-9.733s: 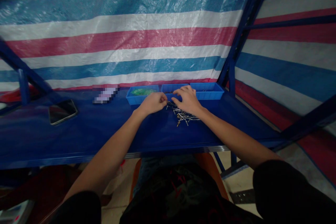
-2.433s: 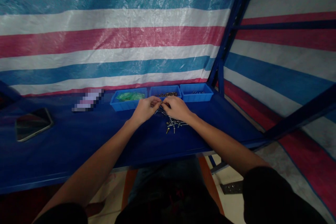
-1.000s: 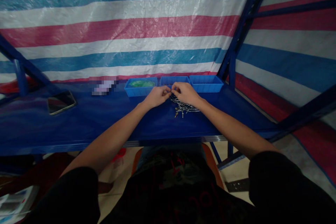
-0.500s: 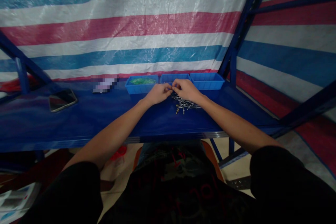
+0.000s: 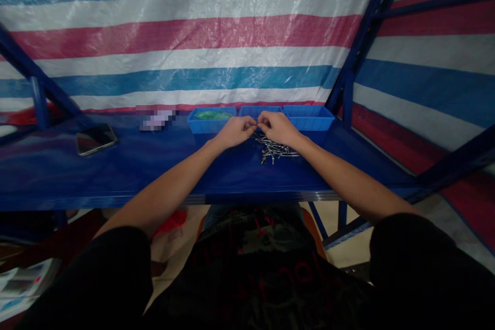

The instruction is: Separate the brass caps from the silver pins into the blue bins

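My left hand (image 5: 236,131) and my right hand (image 5: 278,128) meet fingertip to fingertip above the blue table. Both are closed in a pinch; whatever lies between the fingers is too small and dark to name. Just below them spreads a heap of thin metal screw-like pieces (image 5: 276,149), some with brass-coloured ends. Behind the hands stands the middle blue bin (image 5: 261,111), partly covered by my fingers, so its contents are hidden.
A left blue bin (image 5: 211,127) holds green material. The right blue bin (image 5: 308,122) stands near a blue metal post (image 5: 348,93). A phone (image 5: 96,139) lies at the left, with a blurred-out item (image 5: 158,119) farther back. Striped sheeting (image 5: 193,31) hangs behind the table.
The view has shifted slightly, so things sit a little farther right. Both hands stay pinched together over the metal pieces, with only small finger movement.
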